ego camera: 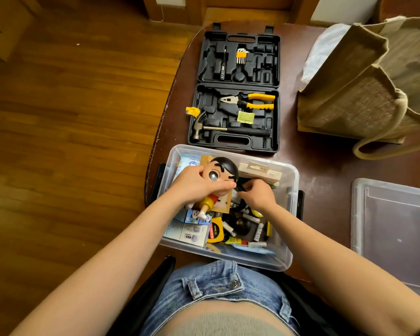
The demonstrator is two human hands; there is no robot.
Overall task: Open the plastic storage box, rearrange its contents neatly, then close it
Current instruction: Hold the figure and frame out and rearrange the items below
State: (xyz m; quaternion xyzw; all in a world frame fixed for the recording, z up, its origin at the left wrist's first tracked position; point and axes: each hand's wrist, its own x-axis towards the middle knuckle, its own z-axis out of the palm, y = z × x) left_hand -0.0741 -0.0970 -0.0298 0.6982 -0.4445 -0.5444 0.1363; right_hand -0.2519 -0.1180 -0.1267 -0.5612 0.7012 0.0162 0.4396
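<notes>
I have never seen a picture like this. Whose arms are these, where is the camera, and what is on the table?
There is no machine: a person wears a camera on the head, looking down at their own hands. The left hand grips a cartoon doll over the open clear storage box, which is full of small items. The right hand pinches something dark inside; I cannot tell what. The box's lid lies to the right. Behind are an open black tool case and a jute bag.

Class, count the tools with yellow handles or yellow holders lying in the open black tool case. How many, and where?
2. The pliers lie in the near half of the tool case; the hex key set sits in the far half. None seems hidden.
</notes>
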